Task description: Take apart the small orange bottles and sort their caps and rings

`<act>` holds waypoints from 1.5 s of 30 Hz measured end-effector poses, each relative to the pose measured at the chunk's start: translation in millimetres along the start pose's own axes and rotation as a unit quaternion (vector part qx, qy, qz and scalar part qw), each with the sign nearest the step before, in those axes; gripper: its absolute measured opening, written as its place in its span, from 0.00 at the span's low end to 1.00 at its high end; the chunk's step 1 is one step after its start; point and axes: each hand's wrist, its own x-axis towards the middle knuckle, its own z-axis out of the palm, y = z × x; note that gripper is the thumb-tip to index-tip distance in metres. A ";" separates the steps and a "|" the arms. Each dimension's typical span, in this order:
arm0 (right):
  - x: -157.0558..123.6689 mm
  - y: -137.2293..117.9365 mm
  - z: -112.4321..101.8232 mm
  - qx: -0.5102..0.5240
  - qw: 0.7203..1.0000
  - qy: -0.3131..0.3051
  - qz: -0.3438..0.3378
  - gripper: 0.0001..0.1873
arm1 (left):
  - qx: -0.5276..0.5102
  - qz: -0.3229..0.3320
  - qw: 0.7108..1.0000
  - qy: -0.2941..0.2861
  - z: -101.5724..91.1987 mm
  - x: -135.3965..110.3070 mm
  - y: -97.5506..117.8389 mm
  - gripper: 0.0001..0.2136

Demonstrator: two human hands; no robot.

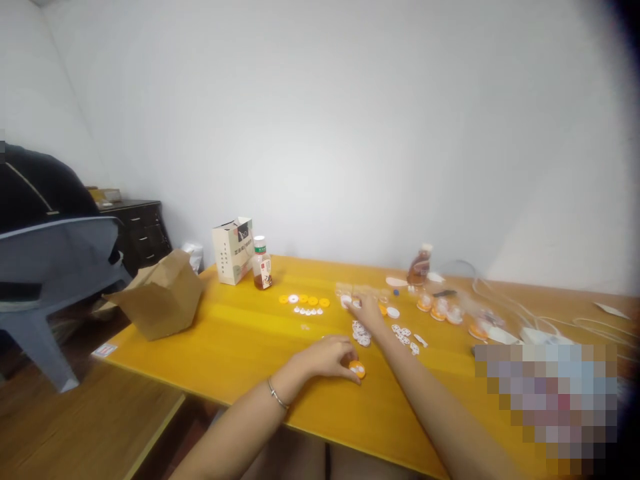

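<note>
We see the left hand resting on the yellow wooden counter, its fingers curled down to a round orange-and-white cap. We cannot tell whether they grip it or only touch it. The right hand reaches across to a cluster of small white pieces, its fingers bent downward, though we cannot tell if they are closed on anything. Printed white discs lie scattered between the hands, and a row of yellow caps sits further left. We judge the loose parts the main risk: the right forearm, passing just beside the discs, could drag them out of place, while a careless nudge could send the round cap rolling toward the nearby counter edge.
</note>
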 end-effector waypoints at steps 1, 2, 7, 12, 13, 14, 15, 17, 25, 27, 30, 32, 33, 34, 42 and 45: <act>-7.5 0.7 -2.6 0.015 1.000 0.001 -0.007 0.15 | -0.002 0.001 1.000 0.001 -0.3 -0.2 -0.3 0.19; -16.7 1.8 -5.7 0.021 1.000 -0.002 -0.014 0.15 | -0.003 0.003 1.000 0.001 -0.5 -0.4 -0.6 0.19; -73.4 9.9 -27.0 0.152 0.980 -0.118 -0.057 0.12 | -0.002 0.006 1.000 0.000 -0.3 -0.7 -2.6 0.19; -102.0 11.5 -44.1 0.205 0.972 -0.102 -0.056 0.10 | -0.004 0.027 1.000 0.003 -1.1 0.1 -3.6 0.19; -103.6 10.8 -45.7 0.200 0.974 -0.086 -0.056 0.10 | -0.002 0.028 1.000 0.002 -1.5 0.1 -3.7 0.19; -104.5 10.2 -46.9 0.193 0.976 -0.079 -0.062 0.10 | -0.001 0.028 1.000 0.001 -1.9 0.0 -3.8 0.19; -105.1 9.7 -47.5 0.185 0.977 -0.081 -0.073 0.09 | 0.000 0.026 1.000 0.001 -2.3 -0.1 -3.8 0.19; -105.9 9.7 -47.5 0.165 0.976 -0.101 -0.102 0.08 | -0.001 0.021 1.000 0.002 -2.8 -0.6 -3.6 0.18; -102.4 15.0 -37.3 0.117 0.979 -0.130 -0.108 0.11 | -0.010 0.021 1.000 0.002 -5.0 -2.2 -1.0 0.17; -99.7 15.7 -32.3 0.118 0.977 -0.128 -0.120 0.11 | -0.007 0.020 1.000 0.002 -5.4 -2.1 -0.9 0.17; -94.1 18.1 -23.3 0.114 0.977 -0.114 -0.138 0.07 | -0.011 0.018 1.000 -0.003 -5.4 -1.7 -0.9 0.16; -89.7 20.1 -18.1 0.108 0.980 -0.095 -0.138 0.07 | -0.015 0.011 1.000 -0.007 -5.1 -1.4 -0.9 0.16; -87.8 20.7 -16.5 0.106 0.982 -0.083 -0.135 0.06 | -0.017 0.008 1.000 -0.008 -5.0 -1.3 -0.8 0.16; -86.4 20.9 -16.0 0.104 0.983 -0.070 -0.132 0.06 | -0.019 0.005 1.000 -0.009 -4.8 -1.3 -0.6 0.16; -111.1 4.1 -44.4 0.118 0.976 -0.105 -0.149 0.09 | -0.028 0.008 1.000 -0.004 -6.9 -3.1 -1.6 0.19; -123.0 -2.0 -49.5 0.124 0.968 -0.170 -0.139 0.15 | -0.037 0.010 0.999 0.007 -9.4 -4.2 -2.0 0.18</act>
